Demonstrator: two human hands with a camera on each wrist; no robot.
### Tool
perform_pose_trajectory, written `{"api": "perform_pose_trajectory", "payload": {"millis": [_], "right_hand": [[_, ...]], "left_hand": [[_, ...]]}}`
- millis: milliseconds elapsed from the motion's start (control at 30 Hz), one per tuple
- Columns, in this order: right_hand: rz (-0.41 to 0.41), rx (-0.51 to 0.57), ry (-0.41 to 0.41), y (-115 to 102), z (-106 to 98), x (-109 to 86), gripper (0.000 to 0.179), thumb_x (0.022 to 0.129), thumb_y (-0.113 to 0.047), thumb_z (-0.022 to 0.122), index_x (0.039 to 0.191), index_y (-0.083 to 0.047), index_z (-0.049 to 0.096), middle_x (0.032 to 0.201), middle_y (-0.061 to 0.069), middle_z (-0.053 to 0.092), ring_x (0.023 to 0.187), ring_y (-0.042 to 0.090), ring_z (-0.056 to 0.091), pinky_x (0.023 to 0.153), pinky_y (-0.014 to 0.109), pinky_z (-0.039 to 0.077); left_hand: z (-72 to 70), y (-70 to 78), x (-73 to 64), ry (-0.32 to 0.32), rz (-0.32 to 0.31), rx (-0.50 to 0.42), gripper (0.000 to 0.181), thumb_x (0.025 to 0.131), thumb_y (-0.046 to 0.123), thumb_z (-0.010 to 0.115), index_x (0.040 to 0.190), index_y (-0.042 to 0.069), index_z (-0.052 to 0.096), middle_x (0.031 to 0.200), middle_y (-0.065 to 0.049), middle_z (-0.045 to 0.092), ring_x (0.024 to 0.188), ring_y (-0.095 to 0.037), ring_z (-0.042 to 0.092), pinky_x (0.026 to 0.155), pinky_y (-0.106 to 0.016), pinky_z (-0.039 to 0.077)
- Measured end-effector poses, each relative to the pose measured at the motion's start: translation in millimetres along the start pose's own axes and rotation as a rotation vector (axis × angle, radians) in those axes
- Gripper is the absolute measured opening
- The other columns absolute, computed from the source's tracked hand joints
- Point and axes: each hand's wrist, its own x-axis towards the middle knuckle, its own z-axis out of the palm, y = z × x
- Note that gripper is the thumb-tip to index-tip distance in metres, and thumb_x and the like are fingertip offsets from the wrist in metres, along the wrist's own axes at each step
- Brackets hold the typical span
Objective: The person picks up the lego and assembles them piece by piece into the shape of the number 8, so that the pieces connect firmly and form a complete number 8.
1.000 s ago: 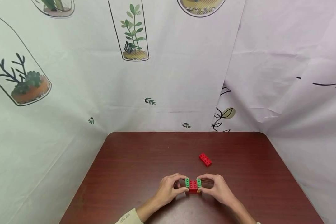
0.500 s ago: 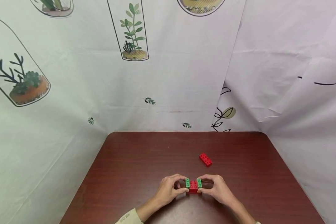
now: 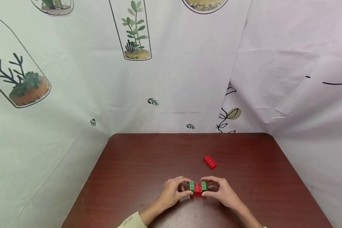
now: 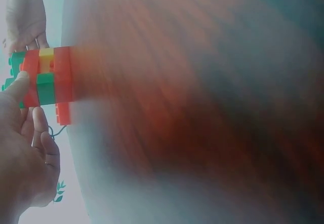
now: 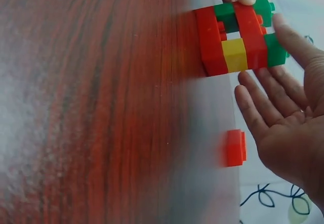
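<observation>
A stack of toy building bricks stands upright on the table in front of me. Its lower red brick carries a yellow brick at one end and a green brick at the other, with a gap between. Across these lies an upper red brick. Two small green bricks top its ends, a left one and a right one. My left hand pinches the left end between thumb and fingers. At the right end, my right hand grips with its thumb in front and fingers behind.
A loose red brick lies studs up on the brown table, beyond the stack and slightly right. White cloth printed with plants hangs behind the table and along both sides.
The head view has shifted slightly. Both hands keep their hold on the stack, and the bit of yellow seen by my right thumb is now hidden.
</observation>
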Motion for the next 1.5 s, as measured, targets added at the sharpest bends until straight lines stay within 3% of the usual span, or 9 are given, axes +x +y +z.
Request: {"api": "perform_pose_trajectory", "payload": {"millis": [167,300,533,700,933,1167,1333,1500], "right_hand": [[-0.066,0.117,0.067,6,-8,0.8,0.045,0.096,0.003,0.075,0.138,0.012,0.061,0.132,0.035,0.065,0.118,0.027,0.071,0.094,0.032,0.058],[-0.108,0.144,0.172,12,-15,4.8,0.042,0.096,0.01,0.07,0.137,0.012,0.061,0.13,0.039,0.063,0.118,0.031,0.07,0.092,0.027,0.057],[-0.103,0.029,0.406,20,-25,14.3,0.048,0.09,0.002,0.083,0.135,0.004,0.067,0.129,0.025,0.071,0.112,0.027,0.072,0.089,0.022,0.056],[-0.054,-0.064,0.507,25,-29,20.0,0.05,0.088,-0.008,0.088,0.135,-0.005,0.071,0.133,0.018,0.071,0.117,0.026,0.069,0.092,0.02,0.054],[0.044,-0.117,0.568,32,-29,30.0,0.054,0.089,-0.012,0.089,0.138,-0.003,0.068,0.137,0.015,0.07,0.123,0.032,0.064,0.093,0.017,0.051],[0.176,-0.025,0.572,41,-27,39.5,0.062,0.09,-0.006,0.086,0.145,0.005,0.059,0.141,0.023,0.065,0.128,0.039,0.061,0.091,0.013,0.05],[0.21,0.005,0.572,42,-26,44.4,0.061,0.092,-0.003,0.083,0.145,0.008,0.057,0.141,0.027,0.063,0.129,0.041,0.06,0.09,0.011,0.049],[0.25,-0.04,0.546,43,-26,46.9,0.059,0.092,-0.003,0.083,0.145,0.007,0.058,0.141,0.026,0.064,0.127,0.04,0.061,0.09,0.014,0.049]], "left_hand": [[0.8,-0.1,0.3,-0.005,-0.008,-0.005,0.032,0.089,0.034,0.088,0.115,0.019,0.078,0.085,0.002,0.072,0.063,0.006,0.054,0.056,-0.013,0.04],[1.9,-1.3,-0.1,-0.009,-0.01,-0.007,0.032,0.089,0.033,0.088,0.116,0.019,0.078,0.084,0.003,0.071,0.063,0.005,0.055,0.055,-0.013,0.041],[2.4,-1.6,-0.7,-0.006,-0.01,-0.011,0.033,0.089,0.034,0.088,0.116,0.018,0.078,0.085,0.004,0.071,0.063,0.007,0.053,0.055,-0.013,0.04],[2.4,-1.7,-1.1,-0.009,-0.013,-0.009,0.033,0.089,0.034,0.088,0.116,0.018,0.078,0.085,0.004,0.072,0.063,0.007,0.053,0.055,-0.013,0.04],[1.6,-0.9,-1.6,-0.007,-0.017,-0.017,0.033,0.089,0.034,0.088,0.116,0.018,0.078,0.085,0.003,0.072,0.062,0.005,0.053,0.054,-0.013,0.039],[1.5,-0.1,-1.6,-0.002,-0.014,-0.01,0.033,0.089,0.034,0.088,0.116,0.019,0.078,0.085,0.003,0.072,0.062,0.005,0.053,0.054,-0.012,0.038],[1.5,-0.6,-1.6,-0.001,-0.017,-0.009,0.033,0.089,0.035,0.088,0.116,0.02,0.078,0.085,0.006,0.071,0.063,0.005,0.054,0.056,-0.013,0.039],[0.9,0.3,-1.2,-0.005,-0.026,-0.023,0.033,0.089,0.036,0.087,0.116,0.02,0.078,0.087,0.006,0.072,0.063,0.004,0.055,0.056,-0.013,0.04]]}}
